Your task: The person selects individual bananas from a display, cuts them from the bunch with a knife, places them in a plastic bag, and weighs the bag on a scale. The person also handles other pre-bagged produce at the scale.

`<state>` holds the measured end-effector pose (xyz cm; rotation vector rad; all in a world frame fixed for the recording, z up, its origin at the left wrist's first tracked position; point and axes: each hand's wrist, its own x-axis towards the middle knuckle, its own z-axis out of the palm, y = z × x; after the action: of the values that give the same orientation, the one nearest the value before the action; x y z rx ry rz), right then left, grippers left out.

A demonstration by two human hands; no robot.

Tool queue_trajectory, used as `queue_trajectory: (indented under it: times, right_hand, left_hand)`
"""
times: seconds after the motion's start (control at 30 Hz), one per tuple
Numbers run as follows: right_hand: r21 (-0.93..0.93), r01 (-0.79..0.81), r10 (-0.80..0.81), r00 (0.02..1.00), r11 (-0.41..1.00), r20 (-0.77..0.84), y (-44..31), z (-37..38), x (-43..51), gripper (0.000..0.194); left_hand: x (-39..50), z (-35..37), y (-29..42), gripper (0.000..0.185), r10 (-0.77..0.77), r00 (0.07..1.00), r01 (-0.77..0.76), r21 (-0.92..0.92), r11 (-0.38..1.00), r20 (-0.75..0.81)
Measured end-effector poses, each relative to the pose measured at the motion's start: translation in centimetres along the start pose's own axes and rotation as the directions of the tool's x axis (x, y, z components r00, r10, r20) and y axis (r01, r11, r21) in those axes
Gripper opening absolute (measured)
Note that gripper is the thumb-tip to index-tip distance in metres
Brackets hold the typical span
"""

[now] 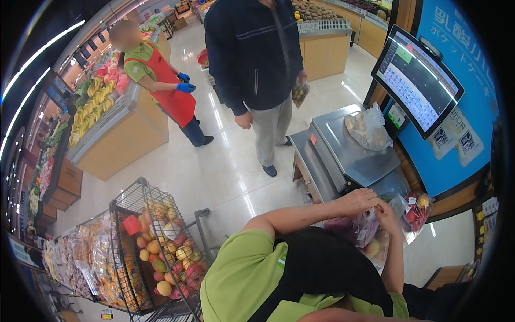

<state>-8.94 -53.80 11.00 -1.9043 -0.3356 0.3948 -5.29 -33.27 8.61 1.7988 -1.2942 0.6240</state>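
Note:
My left hand point(357, 201) and my right hand point(387, 219) meet in front of me, fingers pinched together at the top of a clear plastic produce bag point(368, 233). Purple produce and a pale round fruit show through the plastic around there; where one bag ends and another begins is hard to tell. Just right of my hands lies another bag of red and yellow fruit point(418, 211) with a white label. Beyond them, a knotted plastic bag of tan produce point(366, 129) rests on the steel plate of a weighing scale point(334, 133).
A touchscreen point(418, 80) stands above the scale. A person in a dark jacket point(257, 52) faces the counter, holding a bag of fruit point(300, 92). A co-worker in a red apron point(171, 96) stands by a banana display point(94, 96). At left is a wire cart point(139, 193) with loose fruit.

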Motion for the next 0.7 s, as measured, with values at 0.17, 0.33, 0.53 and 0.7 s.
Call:
queue_trajectory:
  times: [0.17, 0.33, 0.53, 0.7]
  right_hand:
    - [0.200, -0.039, 0.035, 0.999, 0.979, 0.027, 1.3, -1.4, 0.4, 0.022]
    - [0.072, -0.008, 0.026, 0.966, 0.997, -0.256, 1.3, 0.0, 0.0, 0.007]
    - [-0.095, -0.086, 0.027, 0.864, 0.992, -0.503, 3.7, 1.1, 0.1, 0.018]
    - [-0.244, 0.081, -0.207, 0.805, 0.967, -0.556, 2.8, 1.3, -1.9, 0.005]
  left_hand:
    - [-0.3, 0.2, -0.1, 0.023, -0.059, 0.998, 0.059, 0.136, 0.989, -0.007]
    - [-0.5, 1.3, -0.6, 0.015, -0.076, 0.997, 0.073, 0.096, 0.993, 0.024]
    - [-3.6, 1.5, -0.3, 0.011, -0.139, 0.972, 0.078, 0.301, 0.951, 0.189]
    - [-5.2, 0.9, 0.5, 0.021, -0.682, 0.681, 0.580, -0.765, 0.281, 0.266]
